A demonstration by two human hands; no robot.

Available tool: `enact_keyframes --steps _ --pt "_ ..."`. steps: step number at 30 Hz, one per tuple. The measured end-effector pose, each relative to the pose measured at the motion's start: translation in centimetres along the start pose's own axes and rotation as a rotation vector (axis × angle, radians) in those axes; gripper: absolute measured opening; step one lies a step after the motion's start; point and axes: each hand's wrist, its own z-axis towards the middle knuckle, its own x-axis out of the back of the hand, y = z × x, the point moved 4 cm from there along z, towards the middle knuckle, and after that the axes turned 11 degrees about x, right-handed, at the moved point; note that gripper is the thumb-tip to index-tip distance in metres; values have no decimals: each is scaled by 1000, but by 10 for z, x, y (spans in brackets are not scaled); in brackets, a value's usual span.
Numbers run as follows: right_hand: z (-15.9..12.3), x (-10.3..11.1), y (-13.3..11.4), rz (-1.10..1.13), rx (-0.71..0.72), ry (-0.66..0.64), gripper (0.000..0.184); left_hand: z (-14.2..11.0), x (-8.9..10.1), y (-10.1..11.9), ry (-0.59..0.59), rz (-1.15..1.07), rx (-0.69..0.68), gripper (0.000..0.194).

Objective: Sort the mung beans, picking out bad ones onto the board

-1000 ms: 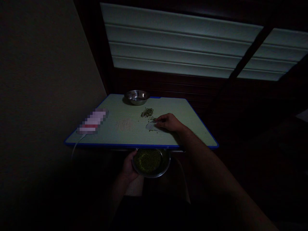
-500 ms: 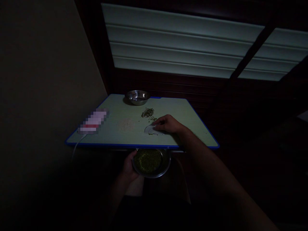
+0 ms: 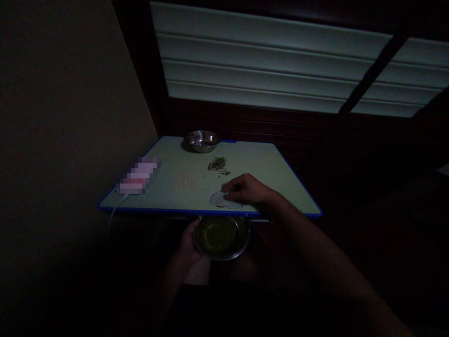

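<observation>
My right hand (image 3: 248,188) pinches a pale, half-round scraper (image 3: 218,198) whose straight edge rests on the pale green board (image 3: 168,161) close to its front rim. A few small green beans lie along that edge. Farther back sits a loose pile of beans (image 3: 217,164), with some strays beside it. Below the board's front edge, my left hand (image 3: 191,241) grips the left rim of a steel bowl (image 3: 242,241). Many green beans, which look like mung beans, fill its bottom. The board hides the bowl's far rim.
Another steel bowl (image 3: 202,142) stands at the back of the board. On the left lies a blurred-out pinkish device (image 3: 138,175) with a white cable (image 3: 112,216) hanging over the front edge. A wall rises at left, and a slatted panel (image 3: 252,61) stands behind.
My right hand has drawn the scraper toward the board's front edge, bringing a few beans along. My left hand and its bowl have hardly moved.
</observation>
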Motion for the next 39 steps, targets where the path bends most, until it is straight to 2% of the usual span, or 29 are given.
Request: enact_keyframes --steps 6,17,27,29,31,34,39 --pt "-5 -5 -6 -24 66 -17 27 1 -1 -2 -56 10 30 22" --pt "-8 -6 -9 -46 84 -5 26 1 -2 -2 -52 -2 36 19" --pt "-10 -9 -10 135 29 -2 29 4 3 -2 -56 -13 33 20" --pt "-8 -4 -5 188 16 69 26 3 2 -2 -56 -7 25 20" --pt "-3 7 1 182 4 215 21 2 2 -1 -44 3 19 20" --pt "7 34 13 60 -11 466 14 0 1 -2 -24 11 29 21" --pt "23 70 32 -189 -33 669 6 -3 -2 -1 -28 -9 21 18"
